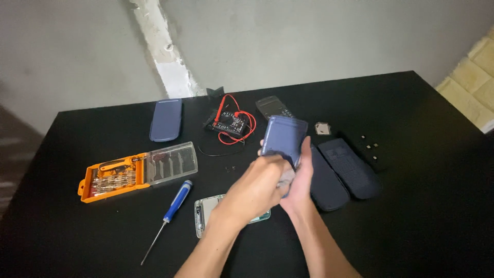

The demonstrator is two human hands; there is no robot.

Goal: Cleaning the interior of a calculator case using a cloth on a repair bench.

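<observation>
Over the middle of the black table [422, 206], both my hands hold up a blue calculator shell [284, 135], tilted on end. My left hand [257, 181] is closed around its lower end from the left, with something pale grey showing between my fingers. Supporting the shell's right edge is my right hand [302, 177], its thumb pointing up along the side. A clear, pale green panel [205, 212] lies flat beneath my left forearm.
Two dark blue calculator parts [329, 184] [351, 169] lie just right of my hands, beside a black keypad strip [368, 149]. Behind are a black board with red wires [230, 123], a dark calculator [272, 107] and a blue cover [166, 119]. An orange bit case [135, 173] and a blue-handled screwdriver [174, 208] lie left.
</observation>
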